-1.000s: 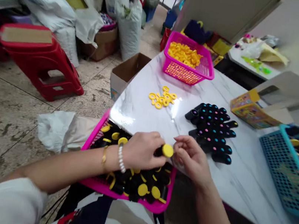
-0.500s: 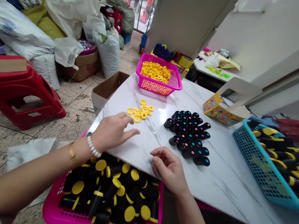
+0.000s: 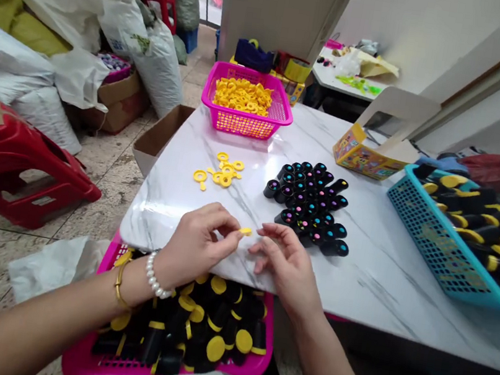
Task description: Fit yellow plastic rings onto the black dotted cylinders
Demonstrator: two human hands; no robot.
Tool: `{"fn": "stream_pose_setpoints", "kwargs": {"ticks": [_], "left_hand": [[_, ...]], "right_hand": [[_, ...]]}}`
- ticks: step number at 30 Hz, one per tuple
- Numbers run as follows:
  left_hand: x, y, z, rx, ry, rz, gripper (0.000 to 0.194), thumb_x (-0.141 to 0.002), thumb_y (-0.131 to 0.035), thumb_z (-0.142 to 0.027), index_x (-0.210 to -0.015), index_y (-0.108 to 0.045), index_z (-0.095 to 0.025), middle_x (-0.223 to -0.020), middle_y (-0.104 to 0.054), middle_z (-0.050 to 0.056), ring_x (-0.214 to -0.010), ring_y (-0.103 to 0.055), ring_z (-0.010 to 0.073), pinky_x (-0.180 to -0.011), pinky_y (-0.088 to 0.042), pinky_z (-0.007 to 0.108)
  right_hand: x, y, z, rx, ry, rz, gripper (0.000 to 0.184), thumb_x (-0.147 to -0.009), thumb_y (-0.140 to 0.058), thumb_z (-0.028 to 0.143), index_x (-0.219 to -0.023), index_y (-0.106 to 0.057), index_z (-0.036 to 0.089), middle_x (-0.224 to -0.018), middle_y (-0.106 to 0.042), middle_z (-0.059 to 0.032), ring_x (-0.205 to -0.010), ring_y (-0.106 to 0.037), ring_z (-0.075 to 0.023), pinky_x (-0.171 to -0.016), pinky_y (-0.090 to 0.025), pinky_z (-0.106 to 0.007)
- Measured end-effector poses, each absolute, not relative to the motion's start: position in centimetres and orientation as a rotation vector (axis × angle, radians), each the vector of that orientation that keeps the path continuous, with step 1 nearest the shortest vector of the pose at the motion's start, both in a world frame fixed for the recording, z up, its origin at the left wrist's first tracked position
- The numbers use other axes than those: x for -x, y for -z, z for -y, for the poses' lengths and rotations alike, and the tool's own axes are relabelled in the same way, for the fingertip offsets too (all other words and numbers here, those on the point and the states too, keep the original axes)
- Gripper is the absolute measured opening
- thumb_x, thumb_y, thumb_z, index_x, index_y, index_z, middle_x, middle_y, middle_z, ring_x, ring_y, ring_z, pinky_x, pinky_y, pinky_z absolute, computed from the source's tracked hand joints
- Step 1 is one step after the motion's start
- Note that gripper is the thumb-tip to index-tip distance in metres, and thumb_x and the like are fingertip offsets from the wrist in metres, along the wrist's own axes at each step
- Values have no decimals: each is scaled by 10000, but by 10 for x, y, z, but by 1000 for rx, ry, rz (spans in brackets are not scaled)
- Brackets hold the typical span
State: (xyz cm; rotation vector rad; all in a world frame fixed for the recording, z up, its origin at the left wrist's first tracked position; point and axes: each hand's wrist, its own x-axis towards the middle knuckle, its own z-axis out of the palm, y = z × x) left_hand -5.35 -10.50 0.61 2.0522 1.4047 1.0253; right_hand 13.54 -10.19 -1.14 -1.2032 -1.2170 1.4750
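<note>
The left hand is clamped, thumb against finger, on a small yellow piece, which juts from the fingertips toward the right hand. That hand is loosely curled, its thumb and fingers apart. The piece sits between the two hands, above the white marbled surface. It looks thin and smooth, seen almost edge-on, its long axis running roughly crosswise. Beyond the left hand lie loose yellow rings; beyond the right stand clustered black tubes with coloured dots. Farther off is a pink basket.
</note>
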Motion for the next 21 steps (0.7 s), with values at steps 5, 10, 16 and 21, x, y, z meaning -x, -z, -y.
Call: {"fn": "stream_pose_setpoints", "kwargs": {"ticks": [5, 10, 16, 21], "left_hand": [[21, -9, 113, -1227, -869, -1114, 243, -881, -496, -369, -845, -588, -147, -687, -639, 8, -446, -521, 79, -433, -442, 203], [9, 1, 94, -1512, -916, -1204, 307, -835, -572, -431, -985, -628, -169, -777, -655, 19, -664, -605, 123, -578, -494, 227], [-13, 12, 36, -1988, -906, -1408, 461, -682, -733, -400, -1043, -605, -145, -926, -635, 53, -753, -593, 153, -749, -495, 315], [-21, 12, 27, -2151, -887, -1386, 267, -703, -699, -358, -897, -655, -179, -916, -610, 42, -798, -586, 161, -751, -472, 291]], "right_hand": [[-138, 12, 117, 1051, -1644, 1013, 248, -799, -676, 355, -969, -584, 199, -857, -644, -33, -651, -596, -124, -542, -478, -227], [-159, 20, 126, 1200, -1395, 995, 198, -795, -685, 343, -920, -617, 206, -629, -544, 29, -491, -432, -77, -451, -344, -193], [-177, 17, 136, 1411, -1128, 1375, 218, -887, -556, 364, -1056, -624, 244, -863, -575, -24, -662, -500, -119, -598, -427, -238], [-174, 22, 144, 1379, -1151, 1368, 453, -827, -647, 332, -1244, -478, 275, -860, -582, -8, -770, -560, -155, -734, -473, -288]]}}
